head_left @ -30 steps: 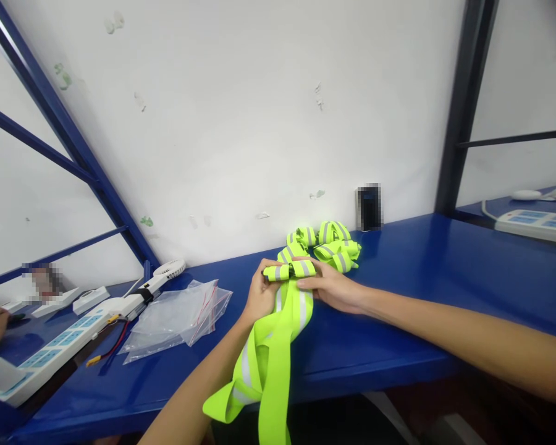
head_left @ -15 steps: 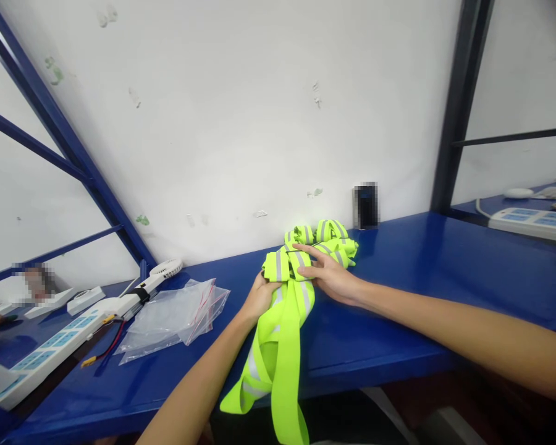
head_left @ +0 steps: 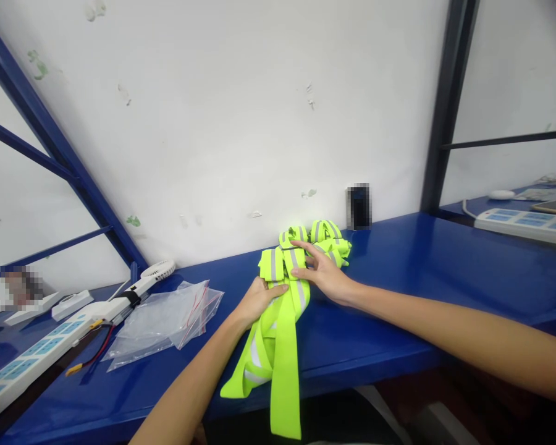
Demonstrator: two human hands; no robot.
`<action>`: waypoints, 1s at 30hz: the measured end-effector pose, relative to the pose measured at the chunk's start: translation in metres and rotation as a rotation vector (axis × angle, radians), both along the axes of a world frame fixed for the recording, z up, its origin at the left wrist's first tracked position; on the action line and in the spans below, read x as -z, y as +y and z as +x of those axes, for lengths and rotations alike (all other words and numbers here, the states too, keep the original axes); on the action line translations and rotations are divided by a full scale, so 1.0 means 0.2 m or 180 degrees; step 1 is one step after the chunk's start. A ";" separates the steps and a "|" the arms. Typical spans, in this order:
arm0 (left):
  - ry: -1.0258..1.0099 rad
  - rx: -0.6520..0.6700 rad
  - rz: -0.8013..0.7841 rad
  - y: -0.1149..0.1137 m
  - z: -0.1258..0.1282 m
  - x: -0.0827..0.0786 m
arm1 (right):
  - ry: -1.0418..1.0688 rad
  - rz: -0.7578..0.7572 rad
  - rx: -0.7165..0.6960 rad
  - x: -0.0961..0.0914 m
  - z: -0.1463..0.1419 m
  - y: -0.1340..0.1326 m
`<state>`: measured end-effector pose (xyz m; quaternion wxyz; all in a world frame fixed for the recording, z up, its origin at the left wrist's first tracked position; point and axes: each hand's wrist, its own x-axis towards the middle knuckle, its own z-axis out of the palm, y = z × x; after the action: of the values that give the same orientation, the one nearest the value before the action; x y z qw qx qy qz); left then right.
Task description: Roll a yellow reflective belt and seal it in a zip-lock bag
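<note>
A bundle of neon yellow-green reflective straps (head_left: pixel 285 358) with silver stripes lies between my hands, its loose ends hanging over the table's front edge. My left hand (head_left: pixel 254 301) grips the bundle from the left, thumb on top, other fingers hidden beneath. From the right, my right hand (head_left: pixel 328 275) holds the folded upper part of the same straps, with thumb and forefinger lying across it. Just behind are rolled reflective straps (head_left: pixel 325 230) of the same colour, near the wall.
Clear zip bags (head_left: pixel 167 318) lie on the blue table (head_left: pixel 389 296) at left, beside a long power strip (head_left: pixel 41 349), a cable with yellow connectors (head_left: pixel 97 346) and a white fan (head_left: pixel 158 270). A dark blurred box (head_left: pixel 359 207) stands against the wall. Another power strip (head_left: pixel 528 225) sits far right.
My left thumb now shows on top of the straps, where it was hidden before. The hanging strap end has swung slightly. The whole view has shifted a little; another person's hand has left the left edge.
</note>
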<state>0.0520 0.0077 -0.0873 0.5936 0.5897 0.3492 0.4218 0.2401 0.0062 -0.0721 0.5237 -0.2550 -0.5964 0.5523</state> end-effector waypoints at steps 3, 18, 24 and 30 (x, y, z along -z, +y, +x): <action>0.0062 -0.0090 0.0146 0.01 0.00 0.01 | 0.0051 -0.0102 -0.0010 0.00 -0.02 -0.02; -0.0597 -0.0688 -0.0037 -0.01 0.03 0.02 | 0.0286 -0.0485 -0.0024 0.03 -0.04 0.04; -0.0631 -0.0658 0.0261 0.00 0.02 0.01 | 0.0049 -0.0194 0.0088 0.00 -0.04 0.01; -0.0579 -0.0469 0.0408 0.01 0.00 -0.02 | 0.0113 -0.0269 0.0260 0.00 -0.05 -0.01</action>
<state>0.0520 0.0095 -0.0842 0.5513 0.5585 0.3087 0.5374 0.2308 0.0051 -0.0723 0.5450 -0.2912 -0.5522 0.5597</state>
